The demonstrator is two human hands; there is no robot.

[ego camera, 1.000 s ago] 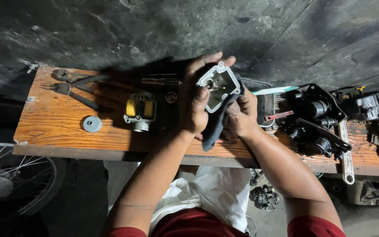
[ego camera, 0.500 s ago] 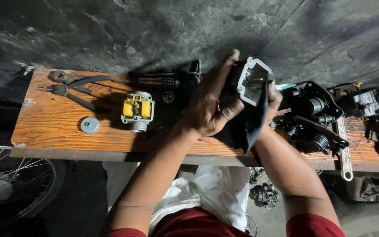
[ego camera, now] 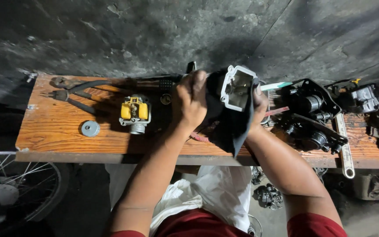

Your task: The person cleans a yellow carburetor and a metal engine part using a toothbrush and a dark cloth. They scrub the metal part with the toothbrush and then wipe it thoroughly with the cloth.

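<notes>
Silver-grey cast metal catches the light in the head view: a small open-topped housing, box-shaped with a pale rim, is held up above the wooden bench, just right of the bench's middle. A dark cloth wraps its underside and hangs down past the bench's front edge. The left hand is closed in a loose fist against the cloth on the housing's left side, fingers curled and pressing. The right hand cups the housing and cloth from the right, mostly hidden behind them, so I cannot tell how its fingers lie.

Left of the housing on the bench stands a small metal part with yellow pieces, and farther left a flat grey washer. Pliers lie near the bench's back left corner. Right of the housing sits a cluster of black engine parts, with a long wrench beyond them. A spoked wheel stands below the bench's left end.

To wipe such a piece well, I judge the supporting hand should keep the housing steady with its open mouth turned to the light, while the cloth is pushed into the corners and along the rim with firm, short strokes, keeping loose cloth clear of sharp edges.
</notes>
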